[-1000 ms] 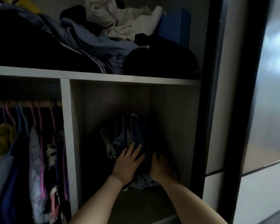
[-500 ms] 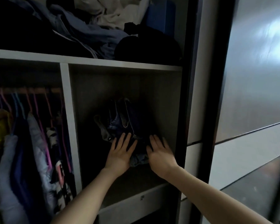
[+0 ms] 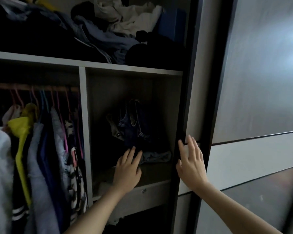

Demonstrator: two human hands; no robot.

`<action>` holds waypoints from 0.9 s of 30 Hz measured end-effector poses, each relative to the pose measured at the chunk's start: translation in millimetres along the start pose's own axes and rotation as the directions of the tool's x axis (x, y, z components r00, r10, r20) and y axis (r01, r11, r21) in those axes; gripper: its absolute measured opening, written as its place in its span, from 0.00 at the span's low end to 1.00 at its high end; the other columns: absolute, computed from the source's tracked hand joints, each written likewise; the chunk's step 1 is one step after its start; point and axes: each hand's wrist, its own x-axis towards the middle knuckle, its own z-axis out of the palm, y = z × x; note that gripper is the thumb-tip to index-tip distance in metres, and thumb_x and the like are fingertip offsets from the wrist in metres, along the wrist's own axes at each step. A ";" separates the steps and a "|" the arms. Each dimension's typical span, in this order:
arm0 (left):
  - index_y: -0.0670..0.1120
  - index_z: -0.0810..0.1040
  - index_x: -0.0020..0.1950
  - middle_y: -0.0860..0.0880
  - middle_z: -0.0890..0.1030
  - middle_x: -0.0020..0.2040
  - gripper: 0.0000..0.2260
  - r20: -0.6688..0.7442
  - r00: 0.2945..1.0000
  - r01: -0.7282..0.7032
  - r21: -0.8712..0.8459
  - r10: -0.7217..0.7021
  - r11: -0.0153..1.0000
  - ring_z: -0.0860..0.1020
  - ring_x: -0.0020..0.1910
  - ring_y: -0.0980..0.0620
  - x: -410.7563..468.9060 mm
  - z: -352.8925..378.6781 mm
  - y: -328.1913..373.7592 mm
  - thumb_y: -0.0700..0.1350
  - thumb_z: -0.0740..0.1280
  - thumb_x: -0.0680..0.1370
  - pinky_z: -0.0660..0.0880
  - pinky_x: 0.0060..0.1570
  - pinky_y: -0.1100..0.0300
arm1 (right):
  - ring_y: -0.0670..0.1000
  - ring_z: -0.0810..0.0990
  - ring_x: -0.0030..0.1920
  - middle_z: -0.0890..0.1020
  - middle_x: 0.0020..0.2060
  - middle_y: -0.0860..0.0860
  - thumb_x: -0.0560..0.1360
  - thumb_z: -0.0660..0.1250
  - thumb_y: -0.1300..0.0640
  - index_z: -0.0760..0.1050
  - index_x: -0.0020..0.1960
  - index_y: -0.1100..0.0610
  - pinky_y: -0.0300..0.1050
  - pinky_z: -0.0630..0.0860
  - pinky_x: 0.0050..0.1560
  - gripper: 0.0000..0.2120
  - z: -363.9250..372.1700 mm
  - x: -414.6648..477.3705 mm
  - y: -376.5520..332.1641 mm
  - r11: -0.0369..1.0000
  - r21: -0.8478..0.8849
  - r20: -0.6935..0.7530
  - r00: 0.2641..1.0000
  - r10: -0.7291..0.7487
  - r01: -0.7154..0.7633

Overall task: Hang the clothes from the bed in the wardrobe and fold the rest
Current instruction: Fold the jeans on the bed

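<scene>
A pile of dark blue jeans [image 3: 135, 129] sits in the wardrobe's middle cubby, with a lighter denim piece [image 3: 156, 157] under it at the front. My left hand [image 3: 128, 169] reaches into the cubby with straight fingers, its fingertips at the pile's lower edge. Outside the cubby, my right hand [image 3: 191, 162] is held flat and open in front of the dark edge of the sliding door [image 3: 191, 98]. Neither hand holds anything. Clothes on coloured hangers [image 3: 41, 149] hang from a rail in the left section.
The top shelf [image 3: 91, 62] carries a loose heap of dark, blue and white clothes and a blue box [image 3: 172, 26]. A drawer front with a lock [image 3: 143, 191] lies below the cubby. Grey sliding door panels [image 3: 260, 98] fill the right side.
Both hands have come back off the jeans pile. My right hand has left the cubby and moved right to the door edge. The view has pulled back.
</scene>
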 end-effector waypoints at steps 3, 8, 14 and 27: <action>0.55 0.49 0.77 0.55 0.50 0.77 0.30 0.199 0.975 0.180 -0.470 -0.094 0.864 0.49 0.75 0.55 2.3 5.0 31.2 0.48 0.61 0.80 0.51 0.70 0.60 | 0.57 0.60 0.73 0.61 0.74 0.56 0.76 0.63 0.65 0.52 0.76 0.59 0.46 0.60 0.69 0.33 -12.4 1.4 5.5 0.861 0.398 0.155 0.949 0.275 -0.315; 0.51 0.48 0.77 0.51 0.55 0.76 0.38 0.412 0.907 0.390 -0.745 -0.086 0.541 0.55 0.75 0.53 11.0 22.8 94.4 0.46 0.68 0.75 0.56 0.70 0.60 | 0.52 0.72 0.65 0.69 0.69 0.47 0.76 0.60 0.67 0.53 0.76 0.51 0.29 0.67 0.54 0.33 -30.7 13.0 10.5 0.679 0.607 0.315 0.910 0.269 -0.412; 0.49 0.64 0.72 0.51 0.71 0.67 0.24 0.348 0.913 0.409 -0.793 -0.214 0.452 0.70 0.65 0.54 25.5 27.4 126.0 0.46 0.67 0.77 0.66 0.61 0.62 | 0.48 0.65 0.71 0.70 0.67 0.48 0.73 0.57 0.75 0.60 0.72 0.54 0.39 0.65 0.65 0.32 -45.4 16.8 18.8 0.507 0.722 0.450 0.876 0.173 -0.471; 0.43 0.71 0.67 0.46 0.76 0.62 0.16 0.338 0.914 0.405 -0.755 -0.224 0.515 0.74 0.61 0.50 23.2 19.5 127.1 0.37 0.61 0.79 0.70 0.58 0.62 | 0.49 0.63 0.71 0.68 0.68 0.52 0.73 0.54 0.76 0.64 0.69 0.53 0.40 0.70 0.54 0.30 -52.0 13.3 -1.7 0.430 0.682 0.511 0.806 0.299 -0.591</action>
